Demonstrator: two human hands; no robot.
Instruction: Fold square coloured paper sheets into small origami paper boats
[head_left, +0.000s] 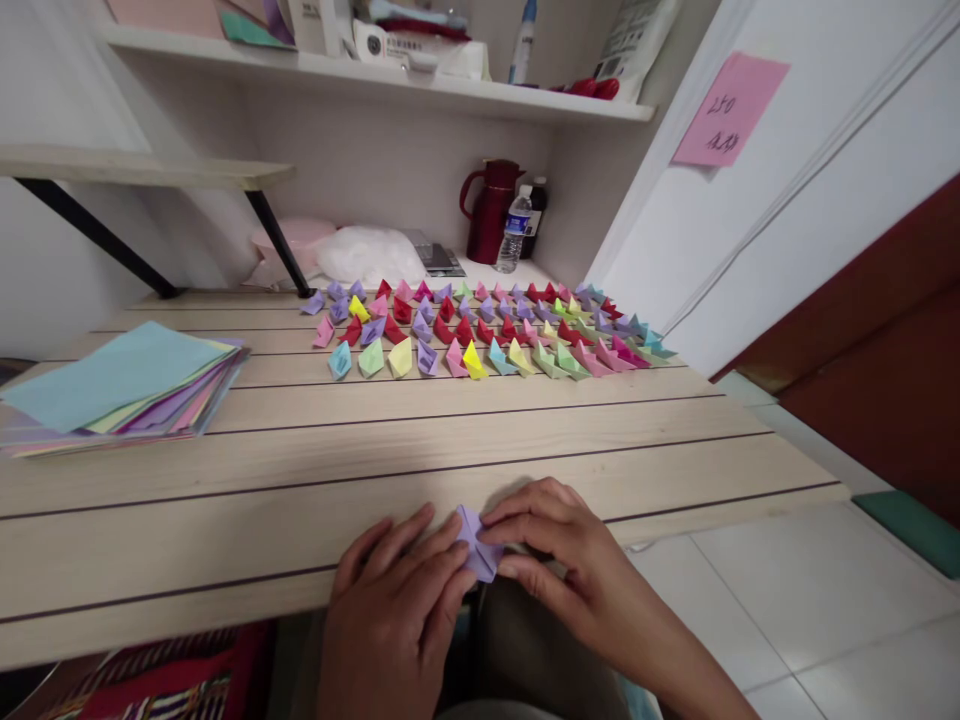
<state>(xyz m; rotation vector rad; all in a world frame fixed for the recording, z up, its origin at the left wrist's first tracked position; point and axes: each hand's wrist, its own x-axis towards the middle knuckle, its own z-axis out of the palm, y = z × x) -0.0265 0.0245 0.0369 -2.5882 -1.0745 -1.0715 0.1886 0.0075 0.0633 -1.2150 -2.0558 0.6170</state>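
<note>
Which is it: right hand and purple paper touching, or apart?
Touching: the head view shows the right hand with fingertips on the purple paper.

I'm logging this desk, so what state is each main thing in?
Lilac paper: folded, held
Left hand: holding the paper
Right hand: holding the paper
Paper boats: folded, set in rows
Coloured sheets: stacked unevenly
Red jug: upright
Clear bottle: upright, capped
Dark bottle: upright, capped
Pink note: stuck up, written on
</note>
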